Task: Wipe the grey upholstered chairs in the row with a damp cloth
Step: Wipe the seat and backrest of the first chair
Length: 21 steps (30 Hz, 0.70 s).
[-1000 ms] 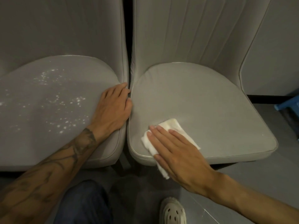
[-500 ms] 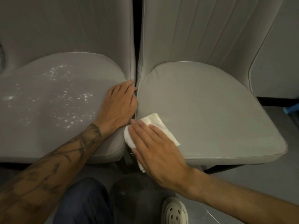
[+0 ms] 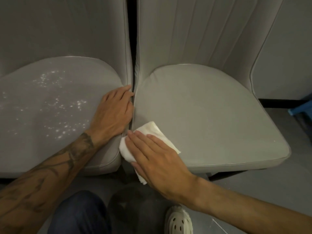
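Observation:
Two grey upholstered chairs stand side by side. The left chair's seat (image 3: 50, 105) is speckled with white spots. The right chair's seat (image 3: 211, 112) looks plain grey. My right hand (image 3: 157, 159) lies flat on a folded white cloth (image 3: 152, 130), pressing it onto the right seat's front left corner, with part of the cloth hanging over the edge. My left hand (image 3: 114, 114) rests palm down on the left seat's right edge, fingers curled into the narrow gap between the two chairs.
A grey floor (image 3: 270, 191) runs below the seats. A blue object (image 3: 302, 108) sits at the far right edge. My knee in dark jeans (image 3: 79, 215) and a pale clog shoe (image 3: 179, 222) show at the bottom. A pale wall panel (image 3: 287, 56) stands right of the chairs.
My right hand has slid the cloth left across the right seat to its left front corner, beside the gap. My left hand has stayed on the left seat's edge.

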Tool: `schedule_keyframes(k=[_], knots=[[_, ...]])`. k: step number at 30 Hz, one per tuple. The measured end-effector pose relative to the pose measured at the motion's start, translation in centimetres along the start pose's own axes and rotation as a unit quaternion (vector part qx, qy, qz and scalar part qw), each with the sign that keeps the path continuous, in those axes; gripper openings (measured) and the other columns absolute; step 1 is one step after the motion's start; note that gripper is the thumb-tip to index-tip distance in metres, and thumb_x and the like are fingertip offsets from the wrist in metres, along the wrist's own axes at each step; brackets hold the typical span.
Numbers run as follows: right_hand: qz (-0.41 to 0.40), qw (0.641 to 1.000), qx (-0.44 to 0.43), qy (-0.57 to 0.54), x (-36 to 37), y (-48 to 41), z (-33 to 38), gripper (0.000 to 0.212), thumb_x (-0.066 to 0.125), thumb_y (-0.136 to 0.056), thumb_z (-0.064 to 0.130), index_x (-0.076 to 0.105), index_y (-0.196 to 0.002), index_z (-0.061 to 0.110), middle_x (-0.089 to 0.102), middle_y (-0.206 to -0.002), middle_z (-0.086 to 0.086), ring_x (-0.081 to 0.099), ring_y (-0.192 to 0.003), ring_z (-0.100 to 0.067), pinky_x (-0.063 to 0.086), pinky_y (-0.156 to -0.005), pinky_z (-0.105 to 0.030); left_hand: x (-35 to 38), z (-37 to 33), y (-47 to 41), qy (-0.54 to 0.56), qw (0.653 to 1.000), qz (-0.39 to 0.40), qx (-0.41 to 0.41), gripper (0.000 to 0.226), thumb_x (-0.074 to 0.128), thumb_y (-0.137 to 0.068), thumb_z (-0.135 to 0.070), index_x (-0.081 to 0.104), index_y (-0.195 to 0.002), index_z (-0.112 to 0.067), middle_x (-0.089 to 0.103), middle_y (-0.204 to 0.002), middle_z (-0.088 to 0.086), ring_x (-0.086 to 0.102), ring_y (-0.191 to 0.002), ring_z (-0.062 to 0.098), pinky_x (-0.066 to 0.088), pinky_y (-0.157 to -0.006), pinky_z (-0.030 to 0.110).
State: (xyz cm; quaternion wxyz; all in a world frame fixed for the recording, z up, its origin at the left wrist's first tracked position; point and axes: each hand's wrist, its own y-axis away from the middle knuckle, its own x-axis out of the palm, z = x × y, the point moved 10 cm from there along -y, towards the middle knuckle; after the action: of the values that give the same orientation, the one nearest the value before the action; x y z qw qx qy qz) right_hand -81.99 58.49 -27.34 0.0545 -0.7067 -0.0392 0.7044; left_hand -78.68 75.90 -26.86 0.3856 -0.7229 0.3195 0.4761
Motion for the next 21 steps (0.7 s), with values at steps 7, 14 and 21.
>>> schedule_keyframes(k=[7,14,21], knots=[[0.027,0.996,0.079,-0.010,-1.9,11.1,-9.1,0.055,0.034,-0.109,0.035,0.024,-0.158,0.012,0.018,-0.167,-0.003,0.018,-0.154,-0.016,0.032,-0.120,-0.044,0.4,0.3,-0.2,-0.004,1.000,0.000,0.011,0.045,0.035,-0.100,-0.027,0.058,-0.135,-0.010,0.050,-0.156,0.010,0.049,-0.139,0.029,0.034,-0.118,0.046],[-0.024,0.993,0.115,0.013,-0.9,8.3,-7.2,0.052,0.032,-0.110,0.036,0.032,-0.156,0.011,0.026,-0.164,-0.005,0.022,-0.153,-0.017,0.030,-0.122,-0.039,0.6,0.4,-0.2,0.004,1.000,-0.005,0.008,0.045,0.034,-0.099,-0.029,0.057,-0.135,-0.014,0.049,-0.155,0.006,0.047,-0.139,0.026,0.033,-0.116,0.044],[-0.014,0.982,0.187,-0.014,-2.4,16.8,-15.8,0.053,0.032,-0.108,0.032,0.026,-0.158,0.018,0.021,-0.166,0.001,0.021,-0.154,-0.014,0.025,-0.123,-0.043,0.8,0.6,-0.5,0.005,1.000,0.004,0.016,0.050,0.032,-0.100,-0.030,0.057,-0.139,-0.012,0.048,-0.156,0.009,0.048,-0.139,0.030,0.033,-0.117,0.046]])
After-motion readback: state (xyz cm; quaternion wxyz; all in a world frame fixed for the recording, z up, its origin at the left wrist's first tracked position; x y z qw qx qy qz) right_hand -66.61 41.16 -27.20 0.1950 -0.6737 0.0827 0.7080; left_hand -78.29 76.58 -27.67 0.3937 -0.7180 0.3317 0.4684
